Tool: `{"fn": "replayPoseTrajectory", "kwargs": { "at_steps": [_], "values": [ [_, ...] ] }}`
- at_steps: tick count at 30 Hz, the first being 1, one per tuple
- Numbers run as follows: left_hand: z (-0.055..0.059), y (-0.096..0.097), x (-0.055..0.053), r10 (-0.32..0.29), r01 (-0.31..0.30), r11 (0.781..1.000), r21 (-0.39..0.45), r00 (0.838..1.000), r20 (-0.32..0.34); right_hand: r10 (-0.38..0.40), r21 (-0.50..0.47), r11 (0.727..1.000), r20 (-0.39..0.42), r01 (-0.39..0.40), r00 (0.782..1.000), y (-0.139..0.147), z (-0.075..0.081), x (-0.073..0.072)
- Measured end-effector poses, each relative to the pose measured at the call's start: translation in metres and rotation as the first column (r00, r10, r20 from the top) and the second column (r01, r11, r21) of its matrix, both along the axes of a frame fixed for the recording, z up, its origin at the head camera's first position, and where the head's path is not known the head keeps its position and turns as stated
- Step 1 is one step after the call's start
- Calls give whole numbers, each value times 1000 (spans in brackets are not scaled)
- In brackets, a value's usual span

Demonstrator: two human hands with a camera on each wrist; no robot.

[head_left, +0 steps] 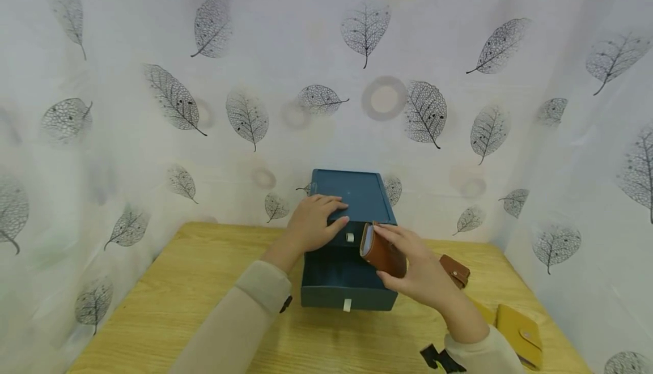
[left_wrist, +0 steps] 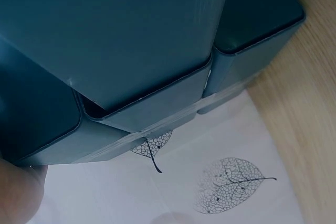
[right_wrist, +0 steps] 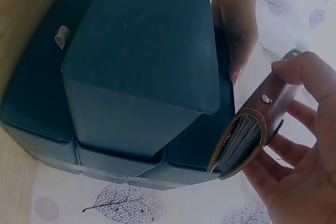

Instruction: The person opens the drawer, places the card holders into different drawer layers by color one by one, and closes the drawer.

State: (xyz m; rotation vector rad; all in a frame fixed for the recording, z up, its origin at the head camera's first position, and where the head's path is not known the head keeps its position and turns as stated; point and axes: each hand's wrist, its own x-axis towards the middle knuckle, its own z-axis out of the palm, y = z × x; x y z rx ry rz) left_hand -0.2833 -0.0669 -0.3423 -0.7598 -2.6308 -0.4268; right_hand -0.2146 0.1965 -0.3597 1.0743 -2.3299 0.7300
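Note:
A dark teal drawer box (head_left: 357, 192) stands on the table, its lower drawer (head_left: 323, 298) pulled out and the upper drawer closed. My left hand (head_left: 312, 224) rests on the box's top near the front left edge, fingers extended. In the left wrist view, only a bit of that hand (left_wrist: 20, 192) shows beside the box. With thumb and fingers my right hand (head_left: 420, 272) grips a brown leather card holder (head_left: 386, 256) above the right side of the drawer. The right wrist view shows its snap button and the stacked clear sleeves inside the card holder (right_wrist: 273, 100).
On the right of the table (head_left: 168, 300) lie a darker brown leather case (head_left: 454, 271) with a snap and a yellow snap case (head_left: 517, 334). Part of another yellow thing (head_left: 482, 310) shows behind my right wrist. A leaf-patterned curtain (head_left: 285, 39) hangs behind the box.

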Motion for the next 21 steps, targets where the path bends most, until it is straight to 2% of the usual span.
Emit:
{"fn": "replayPoseTrajectory", "kwargs": {
  "at_steps": [7,15,21],
  "values": [
    [-2,-1,-1,-4,4,1000,8,1000,-14,53,75,995,105,-61,993,-3,0,-4],
    [-3,0,-2,7,-7,1000,-18,1000,0,98,129,983,249,-134,964,-4,0,-5],
    [-2,-1,-1,-1,1,1000,-11,1000,-4,101,198,966,306,-167,947,-7,2,-9]
  ]
}}
